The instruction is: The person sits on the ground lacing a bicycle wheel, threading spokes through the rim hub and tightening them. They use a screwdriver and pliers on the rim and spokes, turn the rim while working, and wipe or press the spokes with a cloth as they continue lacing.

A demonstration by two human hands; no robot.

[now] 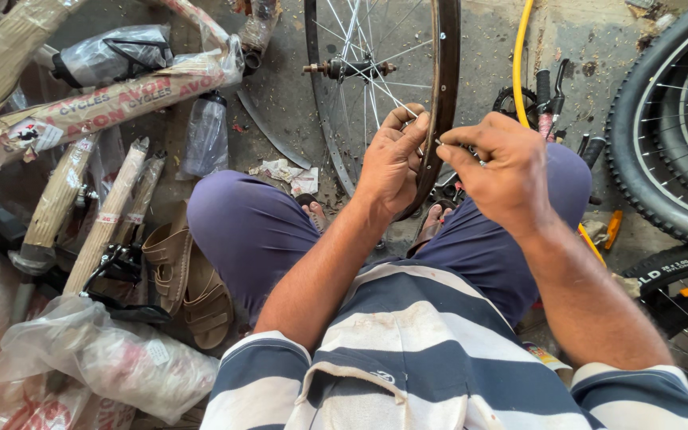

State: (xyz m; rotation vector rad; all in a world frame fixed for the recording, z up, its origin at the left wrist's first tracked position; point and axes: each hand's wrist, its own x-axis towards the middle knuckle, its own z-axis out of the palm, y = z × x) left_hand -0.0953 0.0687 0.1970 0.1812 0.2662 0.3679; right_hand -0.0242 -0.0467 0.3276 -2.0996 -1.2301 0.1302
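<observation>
A bare bicycle wheel rim [445, 80] with thin spokes and a hub [349, 68] stands upright between my knees. My left hand [392, 159] grips the rim's near edge, fingers curled around it and a spoke. My right hand [499, 167] sits just right of the rim, thumb and forefinger pinched on a small metal piece at the rim's outer side. What that piece is I cannot make out.
Paper-wrapped bicycle frame parts [89, 107] and plastic bags [113, 358] lie at the left, with brown sandals [189, 283] beside my left knee. Tyred wheels [662, 135] stand at the right. A yellow tube [519, 56] and black-handled tools [551, 99] lie on the concrete floor.
</observation>
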